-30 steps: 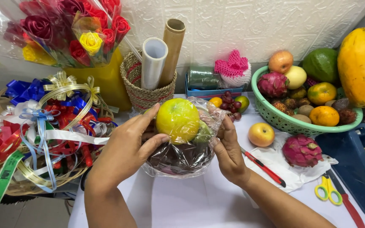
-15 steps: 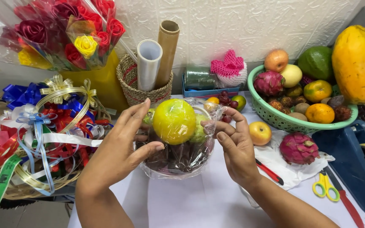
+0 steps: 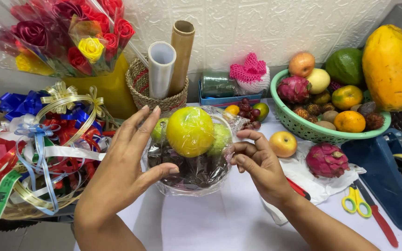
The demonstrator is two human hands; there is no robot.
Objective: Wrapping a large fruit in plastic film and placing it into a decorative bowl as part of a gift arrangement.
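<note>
The wrapped fruit bowl (image 3: pixel 189 158) sits on the white table (image 3: pixel 219 223), right in front of the person, between the ribbon pile (image 3: pixel 33 148) and the green basket (image 3: pixel 322 130). A yellow apple (image 3: pixel 190 131) tops it, with dark fruit below, all under clear film.

The left hand (image 3: pixel 122 172) lies open against the bowl's left side, fingers spread, thumb tip touching the film low down. The right hand (image 3: pixel 261 167) is at the right side, fingers curled loosely, clamped on nothing that I can see; whether a fingertip is pinching the film I cannot tell.

The step looks like smoothing and tightening the film around the bowl. To do it well, I'd say keep the left palm flat as a brace so the bowl doesn't slide, and let the right hand draw the loose film down and under, not sideways, or the apple on top may roll. The film looks thin, so gentle pulls; nails could tear it. The scissors (image 3: pixel 357 204) lie near on the right
</note>
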